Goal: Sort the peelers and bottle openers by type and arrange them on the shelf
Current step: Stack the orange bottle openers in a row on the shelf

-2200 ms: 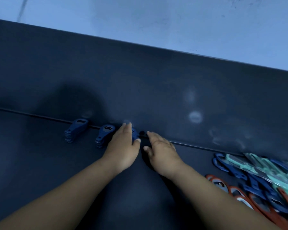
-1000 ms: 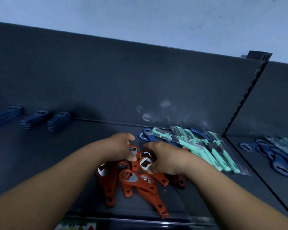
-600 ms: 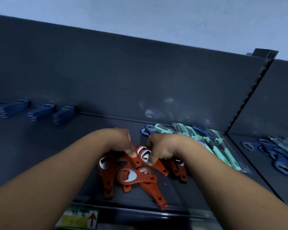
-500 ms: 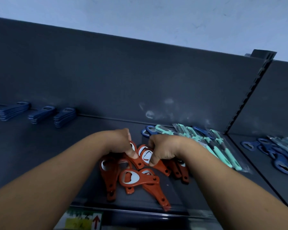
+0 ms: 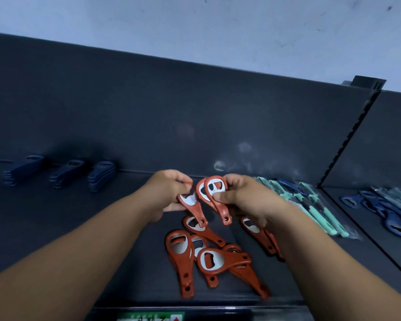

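Observation:
Both my hands are raised above a loose pile of red bottle openers (image 5: 208, 258) lying on the dark shelf (image 5: 116, 228). My left hand (image 5: 169, 193) grips one red opener (image 5: 193, 208) by its head, handle pointing down. My right hand (image 5: 239, 198) pinches two stacked red openers (image 5: 215, 195) by their heads, handles hanging down. Three neat stacks of blue openers (image 5: 65, 172) stand against the back panel at the left. Mint-green packaged peelers (image 5: 310, 209) lie mixed with blue openers to the right of my hands.
A slotted upright post (image 5: 350, 140) divides this shelf bay from the neighbouring one, where more blue openers (image 5: 384, 212) and packaged peelers lie jumbled. A price label strip (image 5: 151, 317) runs along the shelf's front edge. The dark back panel (image 5: 171, 107) rises behind everything.
My hands left the blue stacks, moved right to the red pile, and have lifted red openers off the shelf, one in the left hand and two in the right.

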Motion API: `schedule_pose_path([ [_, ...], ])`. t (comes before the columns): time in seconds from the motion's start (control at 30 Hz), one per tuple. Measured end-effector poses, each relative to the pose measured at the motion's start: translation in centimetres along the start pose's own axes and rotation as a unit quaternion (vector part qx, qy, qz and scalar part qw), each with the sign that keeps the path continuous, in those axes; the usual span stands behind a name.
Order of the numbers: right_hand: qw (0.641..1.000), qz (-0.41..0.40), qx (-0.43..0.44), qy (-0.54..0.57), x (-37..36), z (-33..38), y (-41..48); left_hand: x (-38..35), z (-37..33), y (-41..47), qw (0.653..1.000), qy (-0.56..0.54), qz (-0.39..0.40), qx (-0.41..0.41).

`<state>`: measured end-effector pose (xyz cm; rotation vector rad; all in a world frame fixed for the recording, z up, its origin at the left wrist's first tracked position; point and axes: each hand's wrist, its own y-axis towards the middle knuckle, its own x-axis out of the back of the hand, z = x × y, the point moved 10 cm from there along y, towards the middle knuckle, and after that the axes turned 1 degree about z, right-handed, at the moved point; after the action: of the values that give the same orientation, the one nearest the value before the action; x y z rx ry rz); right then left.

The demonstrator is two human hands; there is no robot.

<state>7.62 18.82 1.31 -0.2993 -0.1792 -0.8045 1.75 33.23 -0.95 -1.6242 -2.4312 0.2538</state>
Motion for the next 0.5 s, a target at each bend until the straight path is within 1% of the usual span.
schedule_pose_path([
  [0.07,1.0,0.005,0.009,0.01,-1.3,0.5,0.4,-0.6,-0.5,-0.5,0.999,-0.042,0.016,-0.003],
  [0.17,0.999,-0.027,0.021,0.003,-2.2,0.7,0.9,-1.2,-0.4,-1.2,0.991,-0.122,0.048,0.005],
  [0.2,0.999,-0.035,0.025,-0.002,-2.3,0.7,1.0,-1.2,-0.3,-1.4,0.989,-0.134,0.056,0.003],
  [0.27,0.999,-0.039,0.029,-0.013,-2.8,0.7,1.0,-1.0,-0.3,-1.6,0.991,-0.124,0.054,-0.017],
  [0.37,0.999,-0.025,0.024,-0.032,-4.2,0.6,0.7,-0.1,-0.3,-1.7,0.993,-0.11,0.019,-0.037],
  [0.43,0.999,-0.019,0.029,-0.007,-5.0,0.8,0.5,0.6,-0.1,-1.7,0.993,-0.112,0.003,-0.036],
  [0.5,0.999,-0.029,0.035,0.029,-5.3,1.3,0.3,0.7,0.3,-1.8,0.993,-0.116,0.012,-0.026],
])
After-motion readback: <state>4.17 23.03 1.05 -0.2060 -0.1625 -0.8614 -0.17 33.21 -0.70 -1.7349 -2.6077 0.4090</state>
